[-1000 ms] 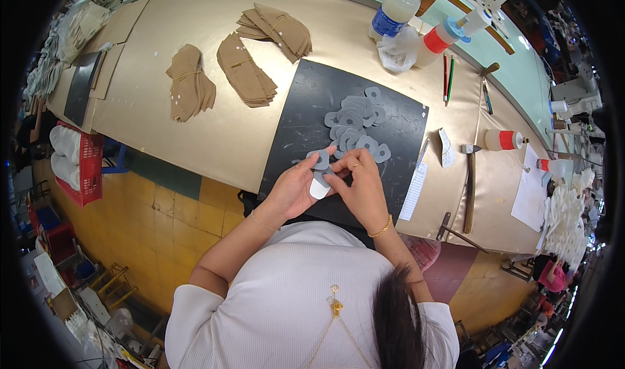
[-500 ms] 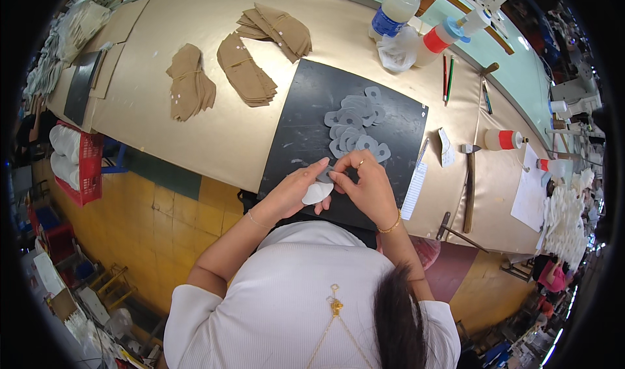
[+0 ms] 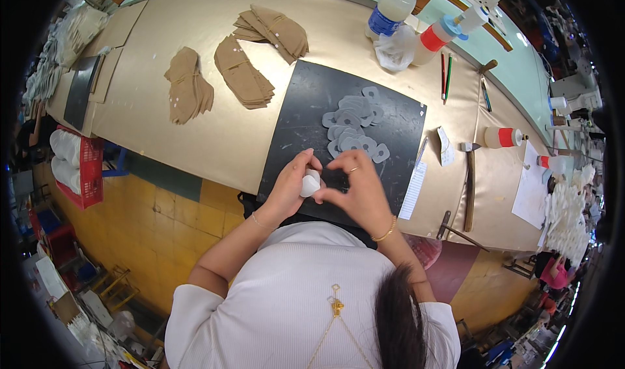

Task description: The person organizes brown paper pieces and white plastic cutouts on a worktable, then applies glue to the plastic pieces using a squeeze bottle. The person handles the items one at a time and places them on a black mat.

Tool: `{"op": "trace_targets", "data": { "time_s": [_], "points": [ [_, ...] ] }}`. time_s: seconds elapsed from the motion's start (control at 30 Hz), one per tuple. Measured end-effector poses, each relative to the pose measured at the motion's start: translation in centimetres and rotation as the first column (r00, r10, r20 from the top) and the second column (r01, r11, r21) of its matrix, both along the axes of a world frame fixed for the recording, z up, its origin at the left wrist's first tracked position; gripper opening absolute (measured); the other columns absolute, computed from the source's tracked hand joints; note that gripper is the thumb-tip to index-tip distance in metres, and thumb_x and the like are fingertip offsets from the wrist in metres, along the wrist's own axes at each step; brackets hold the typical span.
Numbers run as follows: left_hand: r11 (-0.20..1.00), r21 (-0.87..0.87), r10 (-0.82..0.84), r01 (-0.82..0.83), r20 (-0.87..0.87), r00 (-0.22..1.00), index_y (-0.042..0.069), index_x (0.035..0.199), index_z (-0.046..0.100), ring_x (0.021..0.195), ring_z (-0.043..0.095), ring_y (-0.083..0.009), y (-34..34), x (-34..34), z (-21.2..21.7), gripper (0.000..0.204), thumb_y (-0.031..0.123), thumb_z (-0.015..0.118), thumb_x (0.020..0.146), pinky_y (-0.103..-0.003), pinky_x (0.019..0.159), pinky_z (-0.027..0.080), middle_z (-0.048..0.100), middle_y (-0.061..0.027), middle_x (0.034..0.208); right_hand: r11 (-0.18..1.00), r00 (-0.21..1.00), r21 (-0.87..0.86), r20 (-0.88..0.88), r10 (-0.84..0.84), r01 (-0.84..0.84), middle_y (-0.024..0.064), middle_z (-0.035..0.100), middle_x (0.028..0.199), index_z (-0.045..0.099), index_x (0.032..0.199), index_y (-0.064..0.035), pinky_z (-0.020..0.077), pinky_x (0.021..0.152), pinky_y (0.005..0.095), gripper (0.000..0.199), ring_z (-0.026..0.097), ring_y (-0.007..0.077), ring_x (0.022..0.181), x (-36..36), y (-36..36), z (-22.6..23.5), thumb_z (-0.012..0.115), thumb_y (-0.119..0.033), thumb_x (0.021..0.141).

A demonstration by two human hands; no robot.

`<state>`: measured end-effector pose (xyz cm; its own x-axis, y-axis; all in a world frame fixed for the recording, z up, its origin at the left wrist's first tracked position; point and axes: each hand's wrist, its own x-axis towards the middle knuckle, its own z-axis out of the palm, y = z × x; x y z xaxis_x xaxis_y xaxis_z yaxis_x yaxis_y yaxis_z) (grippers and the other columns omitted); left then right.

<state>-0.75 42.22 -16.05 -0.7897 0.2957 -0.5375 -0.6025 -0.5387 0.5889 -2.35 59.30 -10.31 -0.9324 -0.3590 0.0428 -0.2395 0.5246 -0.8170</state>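
Over the near edge of a dark board [image 3: 293, 115], my left hand [image 3: 288, 185] is closed on a small white curved piece [image 3: 310, 184]. Its material cannot be told from here. My right hand [image 3: 360, 190] is beside it, thumb and forefinger spread apart in a C shape, with nothing visible between them. The right thumb tip comes close to the white piece; whether it touches is unclear. Just beyond my hands lies a loose pile of grey flat pieces with round holes [image 3: 351, 122].
Bundled brown cut pieces [image 3: 244, 73] lie at the back left. Bottles [image 3: 392, 8] stand at the back right. A hammer [image 3: 470, 187], a T-shaped tool [image 3: 449, 228], pencils [image 3: 446, 79] and paper slips [image 3: 413, 190] lie to the right. A red crate [image 3: 91, 167] is at far left.
My right hand's thumb and forefinger have parted from their pinch at my left fingertips. The grey piece between my hands is no longer visible, and the white piece has turned in my left hand.
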Motion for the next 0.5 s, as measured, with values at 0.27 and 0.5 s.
{"op": "trace_targets", "data": {
  "time_s": [0.27,0.5],
  "points": [
    [0.999,-0.026,0.035,-0.035,-0.013,0.999,0.007,0.127,0.042,0.078,0.059,-0.0138,2.2,0.4,2.6,0.042,0.04,0.029,0.104,-0.025,0.062,0.051,0.054,-0.0062,0.091,0.995,0.999,-0.095,-0.038,0.02,-0.024,0.0099,0.056,0.105,0.061,0.086,-0.0052,0.0457,0.075,0.0343,0.02,0.054,0.0258,0.093,1.2,-0.3,-1.4,0.075,-0.007,0.072],
    [0.935,-0.311,0.075,-0.169,-0.292,0.953,0.005,0.136,0.037,0.097,0.05,-0.0124,1.5,0.0,1.2,0.044,0.033,0.04,0.102,-0.027,0.086,0.044,0.047,-0.0063,0.109,0.948,0.95,0.252,-0.289,-0.118,0.195,0.0091,0.055,0.111,0.065,0.09,-0.0069,0.0426,0.086,0.0393,0.037,0.052,0.0269,0.103,-1.3,1.7,-1.6,0.084,-0.023,0.063]
  ]
}}
